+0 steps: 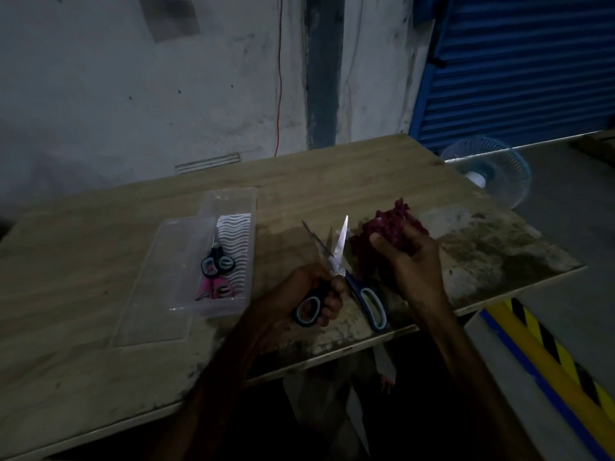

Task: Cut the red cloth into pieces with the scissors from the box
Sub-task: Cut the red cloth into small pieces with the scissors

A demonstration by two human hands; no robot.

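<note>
The left hand (pixel 309 294) has its grip curled round 1 blue handle of the scissors (pixel 340 247), whose blades are spread wide and point away. Just beside them, the right hand (pixel 411 261) has its grip closed on the bunched red cloth (pixel 389 224), above the wooden tabletop (pixel 100 261). To the left, a clear plastic box (pixel 229 202) holds black-handled scissors (pixel 216 262) and pink-handled scissors (pixel 216 287). A clear lid (pixel 156 294) lies flat against it. Behind are a stained wall (pixel 133 78), a blue shutter (pixel 515 61) and a fan (pixel 489 171).
</note>
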